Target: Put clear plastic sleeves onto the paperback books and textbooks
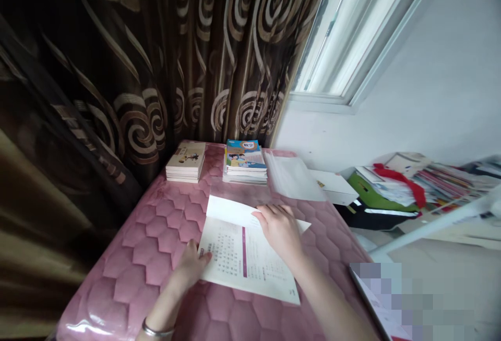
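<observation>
An open book (246,260) with printed pages and a purple stripe lies on the pink quilted tabletop (156,231). My left hand (191,265) rests at the book's left edge, thumb on the page and fingers curled under the edge. My right hand (279,229) lies flat on the upper right of the book, fingers stretched over a white page (230,210) that is folded back. A bracelet circles my left wrist.
Two stacks of books stand at the table's far end: a pale stack (186,161) and one with a blue cover (245,161). A clear plastic sleeve (291,177) lies beside them. A brown patterned curtain (156,59) hangs behind. Piled books and papers (410,184) fill the right.
</observation>
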Tool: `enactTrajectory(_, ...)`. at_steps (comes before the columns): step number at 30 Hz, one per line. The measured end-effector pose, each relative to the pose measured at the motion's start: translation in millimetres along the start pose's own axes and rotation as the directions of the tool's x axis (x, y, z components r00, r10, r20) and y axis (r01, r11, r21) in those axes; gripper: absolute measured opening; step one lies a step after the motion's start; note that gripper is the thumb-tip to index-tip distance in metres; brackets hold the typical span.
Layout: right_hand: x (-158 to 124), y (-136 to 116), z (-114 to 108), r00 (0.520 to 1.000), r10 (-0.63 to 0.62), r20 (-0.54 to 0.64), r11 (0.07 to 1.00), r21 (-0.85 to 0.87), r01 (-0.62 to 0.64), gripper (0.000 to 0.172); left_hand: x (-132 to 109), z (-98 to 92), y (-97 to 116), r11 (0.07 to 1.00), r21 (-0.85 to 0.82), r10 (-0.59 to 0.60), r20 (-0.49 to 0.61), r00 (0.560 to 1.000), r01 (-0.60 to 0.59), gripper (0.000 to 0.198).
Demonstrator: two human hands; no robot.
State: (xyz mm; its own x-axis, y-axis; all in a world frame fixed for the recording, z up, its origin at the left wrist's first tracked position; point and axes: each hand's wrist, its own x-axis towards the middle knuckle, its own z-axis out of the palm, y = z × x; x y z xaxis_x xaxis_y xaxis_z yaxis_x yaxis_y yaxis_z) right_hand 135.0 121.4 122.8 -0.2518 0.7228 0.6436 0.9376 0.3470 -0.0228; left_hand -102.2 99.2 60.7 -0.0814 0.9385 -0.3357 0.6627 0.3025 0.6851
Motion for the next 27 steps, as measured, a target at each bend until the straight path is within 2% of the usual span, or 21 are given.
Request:
enactTrajectory(4, -2, -5, -2, 0.998, 0.002, 0.061, 0.993, 0.115, -0.009, 0.034, -11, -6.0, -7, 0.998, -0.030, -0.052, 0.053, 0.997, 0.053, 0.008)
enactTrajectory(7, -5, -7, -5, 0.996, 0.016, 0.090, 0.986, 0.162, -0.031, 0.033, -18, -2.4, -8, 0.997, 0.070, -0.045, 0.038, 0.998, 0.042, 0.018)
enactTrajectory(9, -7, -8, -6, 0.995, 0.024, 0.097, 0.985, 0.170, -0.040, 0.031, -21, -1.0, -5, 0.983, 0.184, -0.022, -0.037, 0.999, 0.028, 0.028)
enactTrajectory(10, -8, -9, -7, 0.995, 0.025, 0.099, 0.985, 0.169, -0.041, 0.031, -22, -1.7, -2, 0.973, 0.231, 0.028, -0.105, 0.994, -0.003, 0.031)
enactTrajectory(12, -9, -9, -7, 0.995, 0.024, 0.101, 0.986, 0.161, -0.040, 0.031, -22, -6.3, 7, 0.955, 0.258, 0.213, -0.251, 0.944, -0.147, 0.031)
enactTrajectory(14, -11, -10, -8, 0.994, 0.023, 0.110, 0.988, 0.150, -0.039, 0.030, -19, -13.4, 16, 0.909, 0.177, 0.416, -0.370, 0.831, -0.376, 0.027)
enactTrajectory(16, -13, -12, -8, 0.992, 0.026, 0.120, 0.989, 0.139, -0.042, 0.030, -16, -20.0, 25, 0.854, 0.066, 0.483, -0.469, 0.740, -0.516, 0.026)
enactTrajectory(17, -14, -13, -7, 0.992, 0.028, 0.123, 0.990, 0.135, -0.044, 0.031, -14, -22.2, 29, 0.840, 0.023, 0.477, -0.507, 0.718, -0.542, 0.025)
enactTrajectory(22, -19, -14, -4, 0.993, 0.028, 0.118, 0.988, 0.149, -0.046, 0.032, -11, -22.1, 34, 0.818, 0.007, 0.478, -0.565, 0.673, -0.575, 0.024)
enactTrajectory(27, -22, -13, -2, 0.990, 0.059, 0.129, 0.984, 0.160, -0.079, 0.032, -14, -16.7, 32, 0.831, 0.066, 0.485, -0.574, 0.660, -0.553, 0.026)
